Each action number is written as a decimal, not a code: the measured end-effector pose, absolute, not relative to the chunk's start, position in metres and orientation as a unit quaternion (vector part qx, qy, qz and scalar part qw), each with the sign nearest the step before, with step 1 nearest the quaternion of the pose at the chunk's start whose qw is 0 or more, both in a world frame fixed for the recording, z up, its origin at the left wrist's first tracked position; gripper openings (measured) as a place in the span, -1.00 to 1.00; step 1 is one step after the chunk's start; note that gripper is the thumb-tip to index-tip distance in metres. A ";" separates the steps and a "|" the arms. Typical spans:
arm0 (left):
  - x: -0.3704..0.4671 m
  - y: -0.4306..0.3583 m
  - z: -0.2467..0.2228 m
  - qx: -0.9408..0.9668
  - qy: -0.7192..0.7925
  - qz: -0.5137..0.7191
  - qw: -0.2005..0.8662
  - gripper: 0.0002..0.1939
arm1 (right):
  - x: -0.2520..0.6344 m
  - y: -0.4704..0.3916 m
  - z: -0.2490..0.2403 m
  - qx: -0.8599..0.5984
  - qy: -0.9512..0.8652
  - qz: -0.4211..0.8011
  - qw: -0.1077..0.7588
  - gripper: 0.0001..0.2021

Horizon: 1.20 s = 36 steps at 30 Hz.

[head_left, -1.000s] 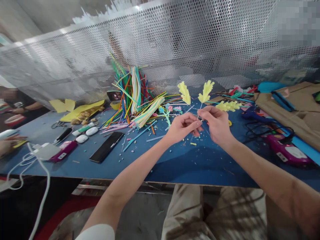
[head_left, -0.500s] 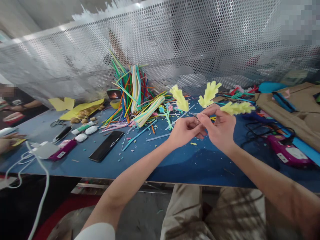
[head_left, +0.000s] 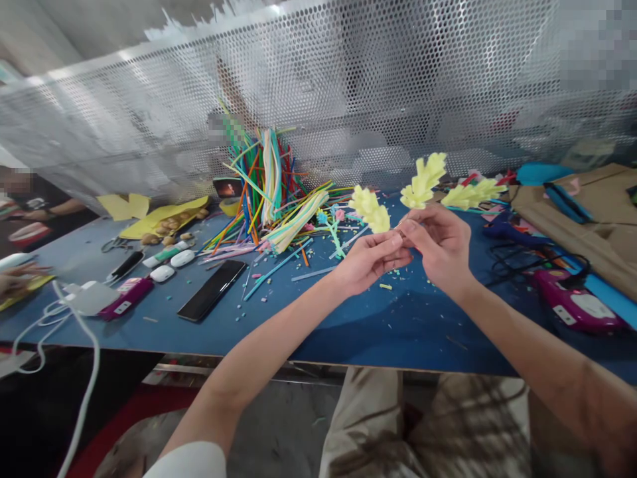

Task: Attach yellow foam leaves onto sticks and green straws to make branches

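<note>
Above the table's middle, both hands are closed in pinches with their fingertips meeting. My left hand (head_left: pixel 373 262) grips the thin stems of pale yellow, fuzzy leaves bent from pipe cleaner. My right hand (head_left: pixel 442 245) pinches the same stems from the other side. One leaf (head_left: pixel 371 209) rises over my left fingers, and a second leaf (head_left: pixel 424 180) stands up from between the hands. The third leaf (head_left: pixel 472 194) points right, behind my right hand. Fingers mostly hide where the stems come together. Behind my left hand lies a mint-green pipe-cleaner sprig (head_left: pixel 334 232) with small blue and pink blooms.
Bundles of coloured pipe cleaners (head_left: pixel 271 179) pile up against a perforated metal screen (head_left: pixel 373 86). A black phone (head_left: pixel 212 290) lies on the blue table (head_left: pixel 279 335) among clippings. Purple power strips (head_left: pixel 572 302) with cords sit at both sides. Another person's hand (head_left: pixel 22 279) is far left.
The left leaf has moved right and down, closer to the hands. The middle and right leaves have swung slightly upward. My fingers have shifted on the stems; both hands remain together.
</note>
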<state>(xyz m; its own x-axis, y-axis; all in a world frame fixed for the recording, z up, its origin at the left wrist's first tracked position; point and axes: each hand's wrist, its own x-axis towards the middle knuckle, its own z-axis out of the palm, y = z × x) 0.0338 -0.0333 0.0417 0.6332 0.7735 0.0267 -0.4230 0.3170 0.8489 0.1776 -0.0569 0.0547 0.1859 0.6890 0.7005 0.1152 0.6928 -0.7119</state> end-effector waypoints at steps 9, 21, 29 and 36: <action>0.040 -0.032 0.037 0.462 0.213 0.475 0.718 -0.69 | 0.175 -0.056 0.052 -0.375 -0.578 0.110 0.716 -0.91; 0.031 -0.031 0.038 0.645 0.305 0.512 0.478 -0.65 | 0.166 -0.046 0.041 -0.405 -0.550 0.099 0.723 -0.89; 0.027 -0.031 0.031 0.761 0.338 0.527 0.168 -0.75 | 0.160 -0.053 0.040 -0.458 -0.538 0.086 0.702 -0.88; 0.020 -0.027 0.033 0.809 0.289 0.463 0.218 -0.68 | 0.172 -0.042 0.039 -0.437 -0.525 0.153 0.714 -0.88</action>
